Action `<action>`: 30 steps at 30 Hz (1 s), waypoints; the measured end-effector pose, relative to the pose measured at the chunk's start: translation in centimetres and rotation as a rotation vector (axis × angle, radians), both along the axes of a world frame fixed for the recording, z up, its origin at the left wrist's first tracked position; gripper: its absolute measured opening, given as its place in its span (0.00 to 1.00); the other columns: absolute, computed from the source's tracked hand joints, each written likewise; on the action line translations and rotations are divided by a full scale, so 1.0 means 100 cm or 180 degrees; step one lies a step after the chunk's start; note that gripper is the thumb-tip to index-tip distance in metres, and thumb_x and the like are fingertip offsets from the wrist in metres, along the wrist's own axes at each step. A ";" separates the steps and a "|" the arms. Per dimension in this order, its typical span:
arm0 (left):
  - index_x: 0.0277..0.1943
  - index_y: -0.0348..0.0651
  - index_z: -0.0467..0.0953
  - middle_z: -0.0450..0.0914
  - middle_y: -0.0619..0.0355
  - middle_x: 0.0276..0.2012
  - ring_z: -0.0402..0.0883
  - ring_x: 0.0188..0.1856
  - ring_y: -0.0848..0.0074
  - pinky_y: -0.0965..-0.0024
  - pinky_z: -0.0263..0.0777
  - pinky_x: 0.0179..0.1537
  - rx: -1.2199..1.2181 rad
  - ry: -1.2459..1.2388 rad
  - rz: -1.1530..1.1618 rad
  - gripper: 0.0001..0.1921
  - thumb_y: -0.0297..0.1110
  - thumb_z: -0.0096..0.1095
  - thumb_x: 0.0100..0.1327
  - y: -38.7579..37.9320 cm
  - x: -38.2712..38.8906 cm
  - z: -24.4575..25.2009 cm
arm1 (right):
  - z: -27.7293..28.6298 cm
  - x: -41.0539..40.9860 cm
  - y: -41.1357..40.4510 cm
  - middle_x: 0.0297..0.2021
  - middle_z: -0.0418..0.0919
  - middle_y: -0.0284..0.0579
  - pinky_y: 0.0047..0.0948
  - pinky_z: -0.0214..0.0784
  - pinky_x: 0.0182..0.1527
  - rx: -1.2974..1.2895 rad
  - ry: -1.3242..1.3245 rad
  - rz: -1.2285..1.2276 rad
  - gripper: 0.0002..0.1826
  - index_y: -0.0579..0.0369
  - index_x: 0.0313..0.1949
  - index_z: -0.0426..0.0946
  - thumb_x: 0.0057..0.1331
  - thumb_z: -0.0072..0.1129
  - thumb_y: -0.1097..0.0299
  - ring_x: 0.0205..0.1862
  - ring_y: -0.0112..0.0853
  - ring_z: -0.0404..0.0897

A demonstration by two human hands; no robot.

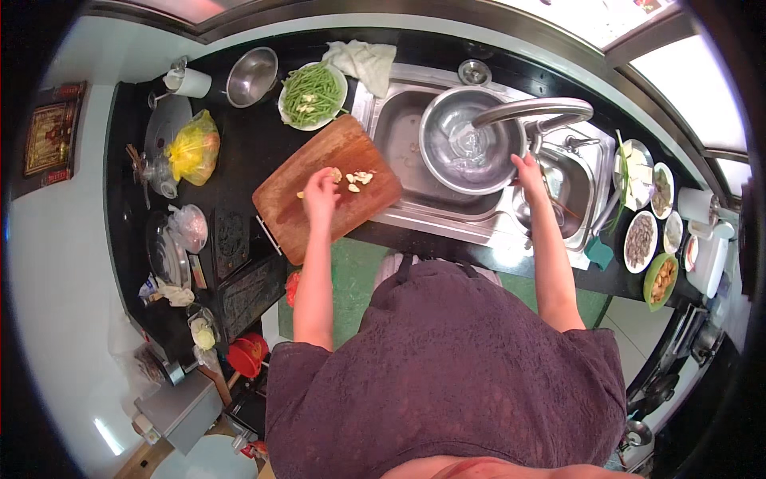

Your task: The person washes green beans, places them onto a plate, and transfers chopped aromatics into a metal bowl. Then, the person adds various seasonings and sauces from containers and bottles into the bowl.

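Note:
A large steel bowl (473, 141) sits over the bigger sink basin under the curved faucet (538, 108), with some water in it. My right hand (526, 173) grips the right rim of this bowl. On the left, my left hand (322, 188) is over a wooden cutting board (287, 191), fingers bent at a small pale yellowish piece; whether it is held is unclear. Peeled garlic cloves (360, 178) lie on the board just right of that hand. Behind the board stands a plate of green beans (311, 96) with several pale pieces on top.
A white cloth (365, 63) lies behind the sink's left corner. An empty metal bowl (252, 76) and a yellow plastic bag (194, 148) are at left. Several filled dishes, including a green bowl (661, 281), line the right counter. A small sink basin (577, 206) adjoins my right forearm.

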State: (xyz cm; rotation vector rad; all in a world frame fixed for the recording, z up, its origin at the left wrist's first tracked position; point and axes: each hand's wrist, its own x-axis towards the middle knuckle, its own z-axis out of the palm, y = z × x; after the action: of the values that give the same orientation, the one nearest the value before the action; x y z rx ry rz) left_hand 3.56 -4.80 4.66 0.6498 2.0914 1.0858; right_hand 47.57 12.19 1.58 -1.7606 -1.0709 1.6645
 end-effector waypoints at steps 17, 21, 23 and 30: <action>0.57 0.42 0.75 0.80 0.57 0.48 0.79 0.40 0.81 0.77 0.78 0.37 -0.0010 -0.0651 0.0119 0.14 0.28 0.48 0.73 -0.032 -0.024 0.007 | -0.035 -0.019 -0.027 0.41 0.80 0.49 0.41 0.83 0.32 -0.0829 -0.0083 -0.0542 0.18 0.56 0.56 0.68 0.68 0.51 0.65 0.32 0.38 0.83; 0.56 0.41 0.76 0.81 0.56 0.48 0.80 0.38 0.81 0.77 0.78 0.35 0.0189 -0.0763 -0.0760 0.14 0.27 0.47 0.73 0.013 0.025 0.016 | -0.032 -0.041 -0.046 0.28 0.79 0.44 0.39 0.83 0.28 -0.0992 0.0225 -0.0445 0.12 0.57 0.48 0.69 0.69 0.50 0.64 0.24 0.34 0.81; 0.55 0.40 0.76 0.80 0.55 0.46 0.81 0.36 0.80 0.77 0.79 0.34 0.0321 -0.0773 -0.0960 0.12 0.27 0.50 0.72 0.025 0.043 0.009 | -0.029 -0.028 -0.052 0.35 0.80 0.51 0.41 0.84 0.28 -0.1004 0.0184 -0.0314 0.17 0.60 0.54 0.68 0.68 0.50 0.68 0.28 0.39 0.82; 0.53 0.40 0.78 0.79 0.56 0.42 0.82 0.30 0.79 0.75 0.78 0.29 -0.0102 -0.0375 -0.1751 0.13 0.31 0.53 0.70 0.049 0.094 -0.008 | -0.009 -0.004 -0.057 0.31 0.80 0.46 0.35 0.82 0.25 -0.0630 -0.0032 -0.0483 0.15 0.57 0.52 0.70 0.68 0.49 0.66 0.25 0.34 0.82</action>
State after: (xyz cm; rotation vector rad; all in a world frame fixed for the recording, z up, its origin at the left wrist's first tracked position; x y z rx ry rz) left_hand 12.99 0.11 3.89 1.0398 1.6777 0.7525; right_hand 47.20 6.52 0.70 -1.9235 -0.7770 1.7173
